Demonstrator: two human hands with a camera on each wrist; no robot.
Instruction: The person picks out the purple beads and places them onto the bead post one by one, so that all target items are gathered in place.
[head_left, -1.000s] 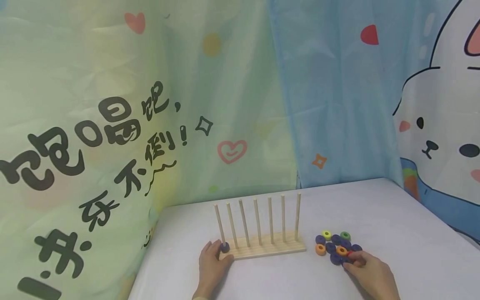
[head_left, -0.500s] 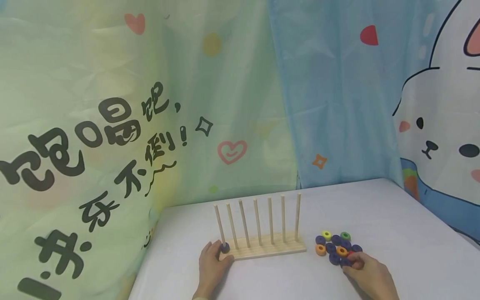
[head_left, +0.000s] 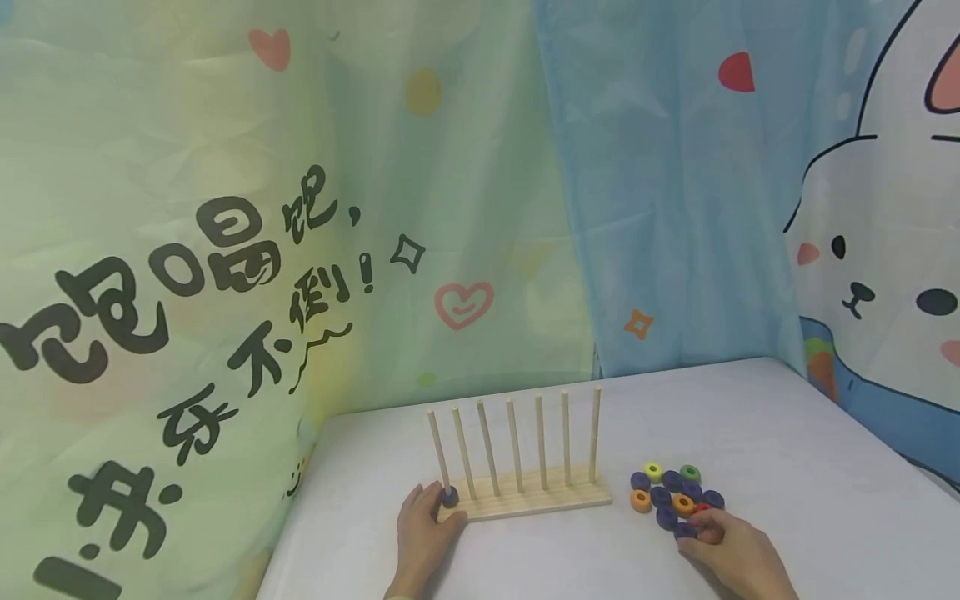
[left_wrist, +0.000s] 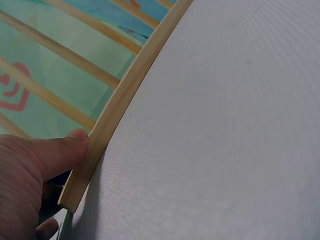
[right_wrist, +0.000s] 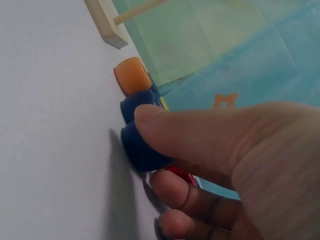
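Note:
My left hand grips the left end of a wooden peg stand, its thumb along the front edge of the base. A row of several upright pegs rises from the base. On the leftmost peg sits one dark blue bead, right by the left fingers. Over to the right, my right hand pinches another dark blue bead at the near side of a bead cluster. The thumb covers part of that bead in the right wrist view. A red bead shows just behind the right fingers.
The cluster also holds several more blue beads, orange beads, a yellow bead and a green bead. All lie on a white tabletop. A printed curtain hangs behind the table.
My right hand has shifted slightly left and toward me, and the blue bead at its fingertips has moved with it. The left hand and the peg stand have stayed in place.

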